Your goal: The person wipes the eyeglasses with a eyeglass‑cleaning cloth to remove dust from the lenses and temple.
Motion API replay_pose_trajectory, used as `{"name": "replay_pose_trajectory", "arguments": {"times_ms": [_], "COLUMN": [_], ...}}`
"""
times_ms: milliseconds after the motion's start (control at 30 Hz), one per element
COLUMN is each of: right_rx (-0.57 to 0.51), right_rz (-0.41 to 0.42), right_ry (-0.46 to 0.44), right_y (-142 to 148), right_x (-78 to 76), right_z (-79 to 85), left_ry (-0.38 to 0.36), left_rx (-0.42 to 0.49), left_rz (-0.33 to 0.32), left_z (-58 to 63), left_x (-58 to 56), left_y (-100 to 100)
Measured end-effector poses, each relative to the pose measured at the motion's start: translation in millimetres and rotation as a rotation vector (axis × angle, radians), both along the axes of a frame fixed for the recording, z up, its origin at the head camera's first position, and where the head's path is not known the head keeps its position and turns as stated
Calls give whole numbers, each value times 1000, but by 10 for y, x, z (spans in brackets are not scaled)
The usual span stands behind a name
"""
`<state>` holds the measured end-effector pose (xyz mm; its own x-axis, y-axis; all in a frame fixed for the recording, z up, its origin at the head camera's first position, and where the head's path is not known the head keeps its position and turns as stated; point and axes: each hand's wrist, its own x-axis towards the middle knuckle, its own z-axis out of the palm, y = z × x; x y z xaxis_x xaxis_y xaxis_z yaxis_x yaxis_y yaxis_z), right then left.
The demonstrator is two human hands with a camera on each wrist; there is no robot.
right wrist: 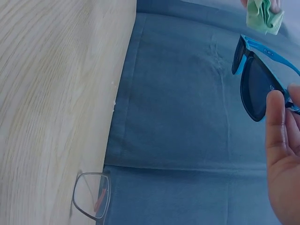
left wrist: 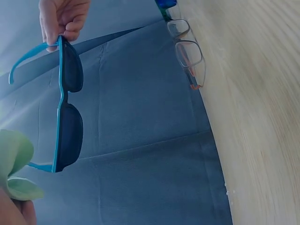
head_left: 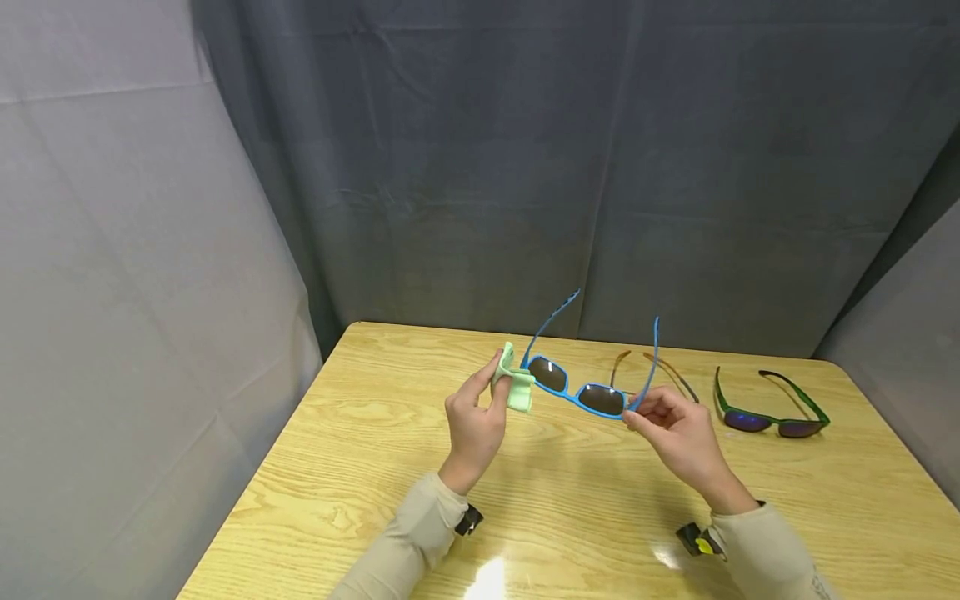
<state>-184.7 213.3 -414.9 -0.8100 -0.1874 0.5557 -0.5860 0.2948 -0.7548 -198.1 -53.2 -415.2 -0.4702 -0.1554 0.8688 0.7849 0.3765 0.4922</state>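
Note:
Blue-framed sunglasses point(head_left: 573, 398) with dark lenses are held up over the table, temples unfolded and pointing away. My right hand point(head_left: 684, 437) pinches them at the hinge corner of the right lens, thumb in front, as the right wrist view shows with the sunglasses point(right wrist: 258, 86). A folded light-green cloth point(head_left: 519, 393) is pinched between thumb and fingers of my left hand point(head_left: 476, 425), close beside the left end of the frame. In the left wrist view the cloth point(left wrist: 18, 159) overlaps the lower temple.
Clear-lensed eyeglasses point(head_left: 678, 379) with brownish temples stand on the wooden table point(head_left: 360, 433) behind my right hand. Farther right are green-framed sunglasses point(head_left: 772, 421) with bluish lenses, temples open. A dark grey curtain point(head_left: 465, 167) hangs behind the table, with pale cloth at both sides.

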Motion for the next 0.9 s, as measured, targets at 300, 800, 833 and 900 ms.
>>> {"name": "replay_pose_trajectory", "arguments": {"times_ms": [300, 800, 833, 900], "right_rx": [25, 57, 60, 64], "right_rz": [90, 145, 144, 139], "right_ry": [141, 146, 148, 154], "right_y": [-101, -146, -152, -176], "right_x": [34, 81, 88, 115], "right_z": [18, 61, 72, 119], "left_ry": [-90, -256, -261, -268], "left_rx": [37, -101, -120, -154], "left_rz": [3, -36, -24, 5], "left_z": [-15, -116, -120, -127], "left_x": [-51, -62, -62, -62], "left_y": [15, -30, -32, -34]}}
